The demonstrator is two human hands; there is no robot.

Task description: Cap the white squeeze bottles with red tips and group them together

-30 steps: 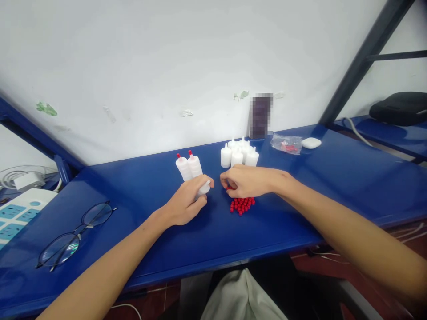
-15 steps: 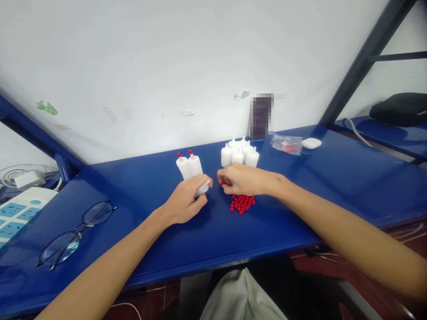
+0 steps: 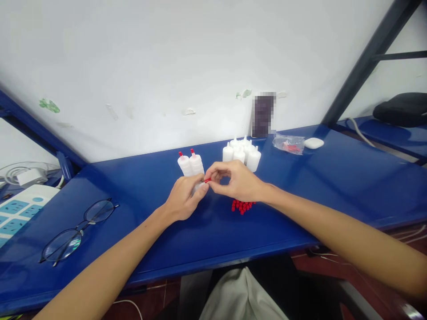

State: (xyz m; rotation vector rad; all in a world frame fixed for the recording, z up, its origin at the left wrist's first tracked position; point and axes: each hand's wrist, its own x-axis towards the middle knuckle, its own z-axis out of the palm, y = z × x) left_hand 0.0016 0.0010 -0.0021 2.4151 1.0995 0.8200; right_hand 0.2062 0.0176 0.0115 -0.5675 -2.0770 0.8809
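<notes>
My left hand (image 3: 183, 201) is wrapped round a small white squeeze bottle (image 3: 199, 187) lying low over the blue table (image 3: 140, 231). My right hand (image 3: 235, 180) pinches a tiny red cap (image 3: 207, 180) and holds it at the bottle's tip. Two white bottles with red caps (image 3: 190, 164) stand just behind my left hand. A cluster of uncapped white bottles (image 3: 242, 153) stands behind my right hand. A pile of loose red caps (image 3: 243, 206) lies under my right wrist.
Glasses (image 3: 78, 231) lie at the left, beside a white and blue power strip (image 3: 16, 211) at the table's left edge. A clear plastic bag with red bits (image 3: 288, 144) and a white earbud case (image 3: 314, 142) sit at the back right. A dark metal post (image 3: 360, 66) rises there.
My right hand lifted off the pile of red caps with one cap pinched and moved left to the bottle in my left hand. My left hand stayed put.
</notes>
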